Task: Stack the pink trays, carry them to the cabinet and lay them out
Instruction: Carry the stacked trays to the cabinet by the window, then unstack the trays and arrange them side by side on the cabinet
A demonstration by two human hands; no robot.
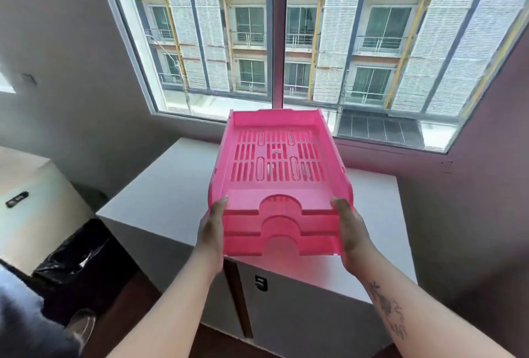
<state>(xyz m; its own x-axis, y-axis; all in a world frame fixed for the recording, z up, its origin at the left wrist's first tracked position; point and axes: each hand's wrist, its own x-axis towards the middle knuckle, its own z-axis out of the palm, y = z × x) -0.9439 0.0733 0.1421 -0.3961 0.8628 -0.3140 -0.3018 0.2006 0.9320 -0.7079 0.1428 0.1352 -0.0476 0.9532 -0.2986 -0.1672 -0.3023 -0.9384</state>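
My left hand [211,230] clasps the near left corner of a stack of pink slotted plastic letter trays [279,183], thumb lying along the top edge and the fingers tucked out of sight underneath; my right hand [349,229] grips the near right corner the same way, thumb on the rim, palm pressed to the side wall. Both hands are closed on the stack, which I hold in the air between them, tilted so the far end sits higher than the near end. Three front lips show one above another at the near end, each with an arched cut-out in the middle. The top tray's floor is pierced with rows of slots. The stack hangs over the flat top of a low white cabinet [171,186] whose front carries a small dark latch [260,283]; pink light falls on the cabinet surface just under the trays. Beyond the cabinet is a large window [274,43] looking onto a building with white shutters. To my left, near the floor, stands a bin lined with a black plastic bag [74,251], and beside it another pale surface with a small dark object [17,199] on it.
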